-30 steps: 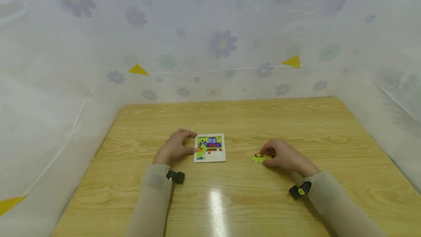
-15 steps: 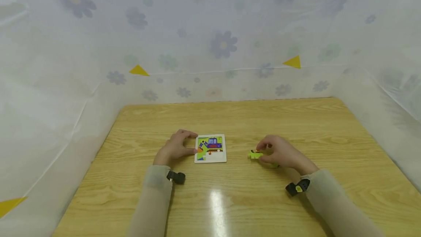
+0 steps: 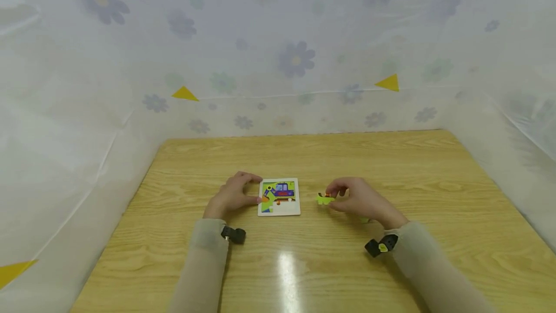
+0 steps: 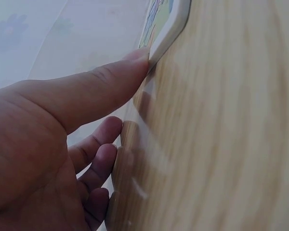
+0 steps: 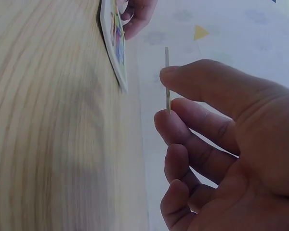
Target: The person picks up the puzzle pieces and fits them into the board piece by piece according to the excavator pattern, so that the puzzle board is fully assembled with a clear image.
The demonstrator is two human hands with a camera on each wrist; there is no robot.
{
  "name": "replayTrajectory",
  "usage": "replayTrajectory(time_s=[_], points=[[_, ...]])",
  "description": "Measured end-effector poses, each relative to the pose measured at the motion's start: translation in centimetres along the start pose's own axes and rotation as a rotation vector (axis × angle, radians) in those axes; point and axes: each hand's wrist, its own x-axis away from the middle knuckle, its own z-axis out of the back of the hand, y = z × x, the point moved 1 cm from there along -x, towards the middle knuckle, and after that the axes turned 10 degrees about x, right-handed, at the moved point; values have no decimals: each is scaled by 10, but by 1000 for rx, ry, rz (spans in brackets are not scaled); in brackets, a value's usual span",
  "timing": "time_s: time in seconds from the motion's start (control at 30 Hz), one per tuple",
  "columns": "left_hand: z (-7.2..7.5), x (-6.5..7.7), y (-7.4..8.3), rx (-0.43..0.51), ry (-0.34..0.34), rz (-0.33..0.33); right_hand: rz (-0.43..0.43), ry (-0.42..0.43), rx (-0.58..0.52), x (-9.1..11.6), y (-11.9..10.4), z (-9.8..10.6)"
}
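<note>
A square jigsaw puzzle board [image 3: 279, 215] with a white frame lies flat on the table, showing a purple excavator picture with a white gap at the lower right. My left hand [image 3: 232, 196] rests at its left side. The extended thumb [image 4: 106, 84] touches the frame's edge and the index finger reaches the upper left corner. To the right of the board, my right hand [image 3: 362, 199] pinches a lime-green puzzle piece [image 3: 323, 199] between thumb and fingers. In the right wrist view this piece [image 5: 167, 57] appears edge-on, raised above the table.
Partly hidden beneath the right hand, another green piece [image 3: 364, 220] lies on the wooden table [image 3: 347, 274]. White flower-patterned sheeting [image 3: 260, 62] with yellow triangles surrounds the table at the back and both sides.
My right hand has lifted the green piece and carried it left towards the board, uncovering another piece on the table. The left hand and the board stay where they were.
</note>
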Motion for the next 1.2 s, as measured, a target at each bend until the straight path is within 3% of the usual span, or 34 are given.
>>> replayTrajectory(time_s=[0.6, 0.9, 1.2], points=[[0, 2, 3, 21, 4, -13, 68, -32, -80, -40, -41, -30], [0, 1, 3, 11, 10, -12, 17, -88, -135, -60, -52, -51], [-1, 1, 2, 29, 9, -12, -19, -102, -92, -70, -49, -72]])
